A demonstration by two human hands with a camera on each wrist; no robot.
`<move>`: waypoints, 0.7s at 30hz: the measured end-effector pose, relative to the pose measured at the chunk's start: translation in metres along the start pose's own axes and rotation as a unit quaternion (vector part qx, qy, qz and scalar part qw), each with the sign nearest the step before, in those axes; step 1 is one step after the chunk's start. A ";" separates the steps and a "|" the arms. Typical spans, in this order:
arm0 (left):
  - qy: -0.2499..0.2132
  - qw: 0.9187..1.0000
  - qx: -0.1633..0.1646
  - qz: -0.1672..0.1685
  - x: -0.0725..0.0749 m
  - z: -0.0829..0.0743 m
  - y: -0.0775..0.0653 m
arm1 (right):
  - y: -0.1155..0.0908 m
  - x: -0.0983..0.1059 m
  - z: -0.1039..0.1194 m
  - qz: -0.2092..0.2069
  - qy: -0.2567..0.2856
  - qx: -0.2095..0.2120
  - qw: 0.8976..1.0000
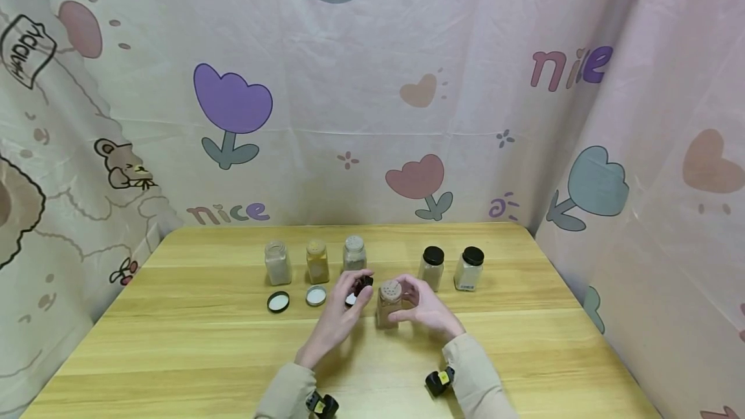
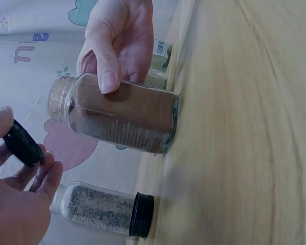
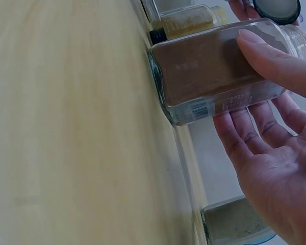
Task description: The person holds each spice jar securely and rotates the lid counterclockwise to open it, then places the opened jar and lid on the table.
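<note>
A square glass jar of brown powder (image 1: 388, 308) stands upright on the table, its perforated shaker top uncovered. My right hand (image 1: 429, 310) holds this jar from the right, thumb against one face and fingers along the opposite side, as the right wrist view shows. To the left of the jar, my left hand (image 1: 339, 317) pinches a round black lid (image 2: 23, 143) between thumb and fingers. The lid is off the jar, raised near the level of its neck. In the right wrist view the lid's pale inner face shows beyond the jar.
Behind my left hand stand three uncapped jars: a pale one (image 1: 278, 267), a yellow one (image 1: 317, 265) and a grey speckled one (image 1: 354, 253). Lids (image 1: 278, 302) lie in front of them. Two black-capped jars (image 1: 431, 268) (image 1: 468, 271) stand at the back right. A printed curtain (image 1: 349, 83) hangs behind the table.
</note>
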State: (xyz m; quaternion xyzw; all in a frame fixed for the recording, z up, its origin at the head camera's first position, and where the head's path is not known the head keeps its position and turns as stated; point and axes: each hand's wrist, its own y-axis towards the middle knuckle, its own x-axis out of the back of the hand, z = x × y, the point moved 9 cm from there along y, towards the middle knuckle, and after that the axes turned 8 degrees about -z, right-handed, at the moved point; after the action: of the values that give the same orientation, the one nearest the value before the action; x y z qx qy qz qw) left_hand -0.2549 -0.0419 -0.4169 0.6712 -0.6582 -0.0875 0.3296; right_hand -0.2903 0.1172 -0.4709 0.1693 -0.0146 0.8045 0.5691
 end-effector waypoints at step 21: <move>-0.047 0.994 0.093 0.014 0.004 0.014 0.001 | 0.002 0.010 0.000 -0.048 -0.004 -0.018 0.999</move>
State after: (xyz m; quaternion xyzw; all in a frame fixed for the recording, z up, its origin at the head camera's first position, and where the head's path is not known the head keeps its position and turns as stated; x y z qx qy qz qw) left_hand -0.2628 -0.0505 -0.4256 0.6848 -0.6877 -0.0527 0.2354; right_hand -0.2951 0.1252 -0.4674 0.1625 -0.0232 0.7753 0.6099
